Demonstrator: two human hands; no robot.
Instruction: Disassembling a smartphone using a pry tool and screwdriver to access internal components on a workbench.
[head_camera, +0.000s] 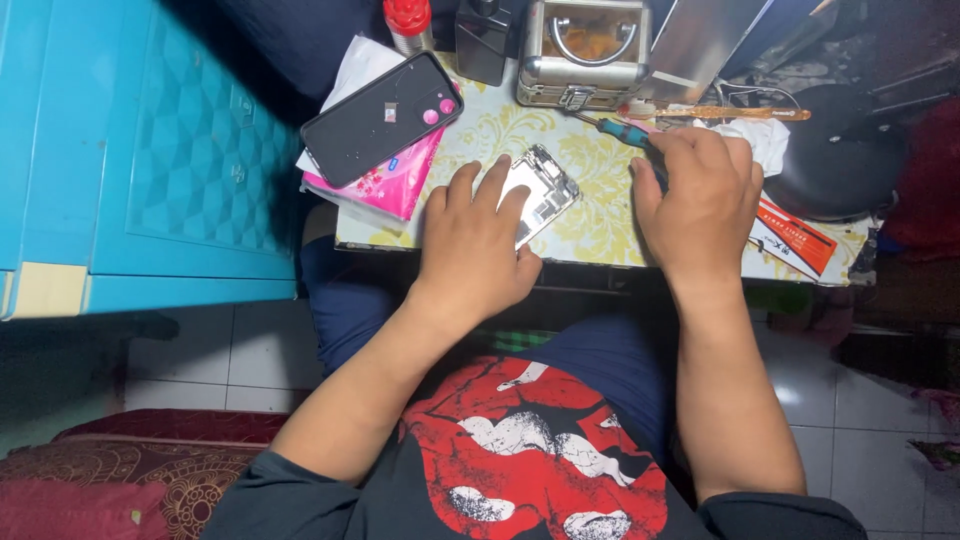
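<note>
A: State the position of the opened phone (541, 190).

B: It lies flat on the small table (590, 215), near the front edge, with its metal inner side facing up. The left hand (472, 250) rests on it palm down, fingers spread and nearly straight. That hand pins the phone to the table top and does not grip it; this looks like a hold meant to stop it sliding.

A: And the right hand (700, 195)?

B: It is curled loosely closed around the lower part of a screwdriver (622, 131) with a teal and black handle. The handle sticks out past the knuckles, toward the metal case (583, 52). I cannot tell where the tip is, since the hand hides it.

A: What else is nearby?

B: 1 dark phone (382, 118) with 2 pink camera rings lies face down on a pink tissue pack (392, 185) at the left corner, well apart from the working area and probably set aside. A red-capped bottle (409, 24) and a black bottle (483, 38) stand at the back edge. A wooden-handled tool (728, 113) lies just behind the right hand, and a red packet (796, 238) lies at the right.
</note>
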